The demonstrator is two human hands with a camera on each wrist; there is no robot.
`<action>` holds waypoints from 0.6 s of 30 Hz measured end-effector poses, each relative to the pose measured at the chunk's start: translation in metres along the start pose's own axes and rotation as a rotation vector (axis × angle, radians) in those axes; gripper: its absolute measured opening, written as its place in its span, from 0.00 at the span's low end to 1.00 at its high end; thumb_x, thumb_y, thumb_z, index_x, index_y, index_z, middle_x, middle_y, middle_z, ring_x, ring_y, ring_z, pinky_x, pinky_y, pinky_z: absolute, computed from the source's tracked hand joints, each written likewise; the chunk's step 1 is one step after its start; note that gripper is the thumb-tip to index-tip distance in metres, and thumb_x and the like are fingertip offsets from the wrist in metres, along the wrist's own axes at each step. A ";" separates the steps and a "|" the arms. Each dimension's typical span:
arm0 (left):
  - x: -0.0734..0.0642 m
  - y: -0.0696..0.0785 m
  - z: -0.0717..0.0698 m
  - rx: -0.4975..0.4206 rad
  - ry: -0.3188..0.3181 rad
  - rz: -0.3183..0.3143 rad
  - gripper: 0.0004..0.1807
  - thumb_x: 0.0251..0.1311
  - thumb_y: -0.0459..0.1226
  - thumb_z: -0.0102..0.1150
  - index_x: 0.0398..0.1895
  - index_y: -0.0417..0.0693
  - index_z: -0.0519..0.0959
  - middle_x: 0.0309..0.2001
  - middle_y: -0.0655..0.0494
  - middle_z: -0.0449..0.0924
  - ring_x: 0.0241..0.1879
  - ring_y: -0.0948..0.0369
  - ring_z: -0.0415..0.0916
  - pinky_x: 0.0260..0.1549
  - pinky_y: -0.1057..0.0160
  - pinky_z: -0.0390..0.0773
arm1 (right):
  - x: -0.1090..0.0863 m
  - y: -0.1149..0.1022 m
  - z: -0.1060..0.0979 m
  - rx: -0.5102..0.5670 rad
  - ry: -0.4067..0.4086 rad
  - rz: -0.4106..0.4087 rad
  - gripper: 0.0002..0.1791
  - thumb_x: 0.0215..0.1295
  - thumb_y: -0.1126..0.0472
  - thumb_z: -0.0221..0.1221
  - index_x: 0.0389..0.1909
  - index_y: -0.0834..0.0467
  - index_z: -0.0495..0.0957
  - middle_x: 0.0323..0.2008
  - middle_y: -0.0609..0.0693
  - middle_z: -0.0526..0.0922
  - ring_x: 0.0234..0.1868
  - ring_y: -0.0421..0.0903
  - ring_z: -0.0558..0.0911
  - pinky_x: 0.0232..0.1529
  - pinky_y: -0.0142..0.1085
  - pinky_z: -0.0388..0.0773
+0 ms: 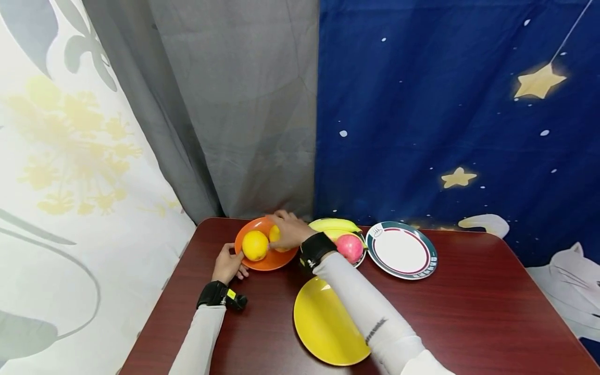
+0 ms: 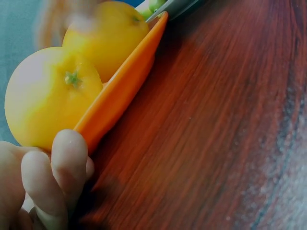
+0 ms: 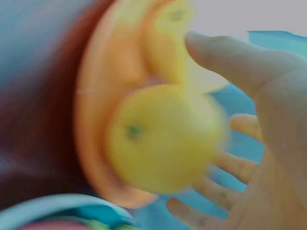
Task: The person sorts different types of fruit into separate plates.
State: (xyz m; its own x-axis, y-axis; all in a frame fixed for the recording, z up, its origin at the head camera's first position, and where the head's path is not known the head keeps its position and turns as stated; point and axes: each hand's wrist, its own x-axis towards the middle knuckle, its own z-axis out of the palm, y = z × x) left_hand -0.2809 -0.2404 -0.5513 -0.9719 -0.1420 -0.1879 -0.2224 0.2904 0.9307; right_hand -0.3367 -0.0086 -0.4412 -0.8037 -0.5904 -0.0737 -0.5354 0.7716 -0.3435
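Note:
Two oranges lie in an orange plate at the back left of the table, a left orange (image 1: pixel 255 246) and a right orange (image 3: pixel 163 139). My left hand (image 1: pixel 227 266) grips the near left rim of the orange plate (image 1: pixel 263 264), fingertips at the edge beside the left orange. In the left wrist view, the fingers (image 2: pixel 69 148) are curled at that rim. Over the plate's right side is my right hand (image 1: pixel 289 232), thumb and fingers spread around the right orange. In the right wrist view the fingers are extended and apart, with the orange between them and the plate.
Right of the orange plate, a plate holds yellow bananas (image 1: pixel 335 225) and a pink-red fruit (image 1: pixel 349 248). Farther right lies a white plate (image 1: pixel 402 251) with a dark green rim. A yellow plate (image 1: pixel 323 323) sits nearer, partly under my right forearm. Curtains (image 1: pixel 253 114) hang behind the table.

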 end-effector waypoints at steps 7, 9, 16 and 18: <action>-0.007 0.005 -0.008 -0.086 -0.031 -0.011 0.25 0.77 0.42 0.45 0.69 0.38 0.57 0.21 0.44 0.81 0.15 0.54 0.81 0.19 0.62 0.83 | -0.091 0.033 -0.084 0.067 0.359 -0.127 0.37 0.65 0.45 0.65 0.72 0.52 0.67 0.70 0.53 0.68 0.68 0.55 0.69 0.67 0.53 0.70; -0.012 0.005 -0.011 -0.114 -0.043 -0.010 0.26 0.78 0.43 0.43 0.69 0.37 0.56 0.23 0.44 0.82 0.16 0.54 0.81 0.21 0.62 0.84 | -0.122 0.058 -0.098 0.137 0.423 -0.085 0.34 0.66 0.47 0.65 0.70 0.55 0.69 0.67 0.54 0.72 0.66 0.55 0.72 0.65 0.53 0.72; -0.028 0.004 -0.019 -0.086 -0.030 -0.011 0.28 0.78 0.44 0.44 0.70 0.34 0.54 0.25 0.44 0.83 0.17 0.52 0.82 0.21 0.59 0.85 | -0.218 0.172 -0.084 0.362 0.505 0.325 0.34 0.71 0.44 0.58 0.69 0.62 0.67 0.66 0.65 0.71 0.64 0.66 0.72 0.60 0.61 0.73; -0.032 0.006 -0.019 -0.006 0.017 0.012 0.27 0.77 0.43 0.45 0.69 0.35 0.56 0.24 0.46 0.83 0.16 0.52 0.82 0.20 0.59 0.84 | -0.239 0.203 -0.065 0.340 0.482 0.449 0.36 0.73 0.45 0.56 0.69 0.68 0.64 0.66 0.71 0.68 0.65 0.70 0.69 0.62 0.64 0.69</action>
State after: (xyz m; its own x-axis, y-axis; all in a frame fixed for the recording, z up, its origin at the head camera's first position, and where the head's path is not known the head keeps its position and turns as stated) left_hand -0.2494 -0.2526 -0.5339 -0.9729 -0.1550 -0.1717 -0.2105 0.2861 0.9348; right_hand -0.2701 0.3044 -0.4324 -0.9931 -0.0058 0.1169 -0.0813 0.7526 -0.6534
